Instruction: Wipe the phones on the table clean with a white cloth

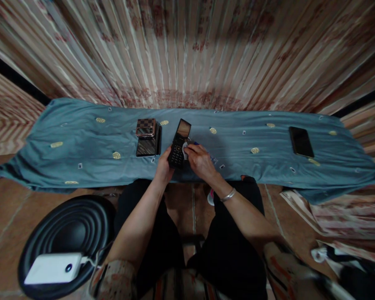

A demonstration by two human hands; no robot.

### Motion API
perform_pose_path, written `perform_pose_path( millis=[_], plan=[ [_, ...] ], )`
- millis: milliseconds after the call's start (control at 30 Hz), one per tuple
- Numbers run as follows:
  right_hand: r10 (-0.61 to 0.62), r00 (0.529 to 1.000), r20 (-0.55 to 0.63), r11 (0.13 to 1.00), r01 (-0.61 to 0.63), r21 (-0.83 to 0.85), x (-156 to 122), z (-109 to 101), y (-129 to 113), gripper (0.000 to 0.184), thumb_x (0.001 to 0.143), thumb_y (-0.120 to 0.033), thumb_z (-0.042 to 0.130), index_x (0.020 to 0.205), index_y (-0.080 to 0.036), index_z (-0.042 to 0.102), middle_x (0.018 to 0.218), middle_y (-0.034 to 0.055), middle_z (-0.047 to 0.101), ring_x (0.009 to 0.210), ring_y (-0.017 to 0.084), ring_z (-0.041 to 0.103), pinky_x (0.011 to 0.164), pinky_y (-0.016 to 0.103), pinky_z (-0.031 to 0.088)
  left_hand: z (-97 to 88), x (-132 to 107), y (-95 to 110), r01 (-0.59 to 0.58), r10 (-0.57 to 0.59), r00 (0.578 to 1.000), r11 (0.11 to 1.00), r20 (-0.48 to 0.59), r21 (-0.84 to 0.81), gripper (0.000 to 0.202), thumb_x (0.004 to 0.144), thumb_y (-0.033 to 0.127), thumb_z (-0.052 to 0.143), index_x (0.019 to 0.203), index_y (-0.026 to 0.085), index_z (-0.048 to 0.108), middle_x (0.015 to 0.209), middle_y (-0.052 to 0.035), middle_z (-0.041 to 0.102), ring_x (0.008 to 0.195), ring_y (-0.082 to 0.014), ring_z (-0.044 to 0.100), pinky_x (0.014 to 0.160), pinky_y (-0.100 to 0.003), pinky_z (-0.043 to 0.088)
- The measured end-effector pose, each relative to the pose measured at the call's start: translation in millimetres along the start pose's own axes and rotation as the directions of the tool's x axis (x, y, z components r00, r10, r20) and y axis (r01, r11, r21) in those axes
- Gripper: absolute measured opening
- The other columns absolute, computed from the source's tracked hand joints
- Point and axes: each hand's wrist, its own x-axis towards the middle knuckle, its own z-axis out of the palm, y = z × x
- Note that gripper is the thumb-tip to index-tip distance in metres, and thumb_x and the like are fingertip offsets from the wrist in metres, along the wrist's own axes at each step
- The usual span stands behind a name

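Note:
My left hand (164, 166) is closed round the lower left edge of an open black flip phone (176, 155), which is tilted with its keypad and screen facing up. At the keypad's right side, my right hand (200, 161) pinches a small whitish piece (185, 151) that looks like a wipe or tissue. Its exact kind is hard to make out. Partly hidden behind my right hand, something blue and shiny lies on the cloth. Left of the flip phone rests a group of dark phones (147, 147), with a brown checkered folded phone (146, 127) at its top.
A blue-green cloth (237, 166) with pineapple prints covers the long, narrow table. Toward its right end lies a black phone (301, 141). On the floor at left, a white power bank (53, 268) with a cable sits on a round black stool (95, 225). Pleated curtains (187, 54) hang behind.

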Motion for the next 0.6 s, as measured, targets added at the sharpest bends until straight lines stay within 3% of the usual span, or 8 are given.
perform_pose_path(
  millis=[133, 367, 600],
  plan=[
    [-0.013, 1.0, -0.009, 1.0, 0.013, -0.004, -2, 0, -3, 0.039, 0.097, -0.009, 0.041, 0.121, -0.015, 0.071, 0.119, 0.0134, 0.069, 0.107, 0.025, 0.061, 0.101, 0.042, 0.051, 4.7, 0, 3, -0.014, 0.013, 0.999, 0.999, -0.033, -0.031, 0.016, 0.087, 0.026, 0.064, 0.079, 0.014, 0.071, 0.07, -0.0002, 0.067, 0.064, -0.0101, 0.06, 0.064, -0.021, 0.048],
    [-0.018, 0.998, 0.054, 0.999, 0.016, 0.034, -4, -1, -12, 0.039, 0.096, -0.007, 0.045, 0.125, -0.016, 0.07, 0.124, 0.0146, 0.067, 0.113, 0.027, 0.061, 0.104, 0.044, 0.049, 2.0, 3, 2, -0.026, 0.025, 0.998, 1.0, -0.064, -0.017, 0.016, 0.086, 0.027, 0.064, 0.078, 0.015, 0.071, 0.073, 0.0009, 0.068, 0.067, -0.0107, 0.062, 0.072, -0.023, 0.049],
    [-0.014, 0.998, 0.067, 0.999, 0.01, 0.049, -4, -3, -16, 0.036, 0.096, -0.007, 0.049, 0.123, -0.015, 0.07, 0.124, 0.0156, 0.067, 0.113, 0.026, 0.061, 0.103, 0.043, 0.051, -3.7, 7, -4, -0.057, 0.06, 0.997, 0.997, -0.045, 0.059, 0.017, 0.082, 0.033, 0.067, 0.084, 0.017, 0.071, 0.078, -0.0003, 0.071, 0.082, -0.0156, 0.067, 0.085, -0.028, 0.05]
  ],
)
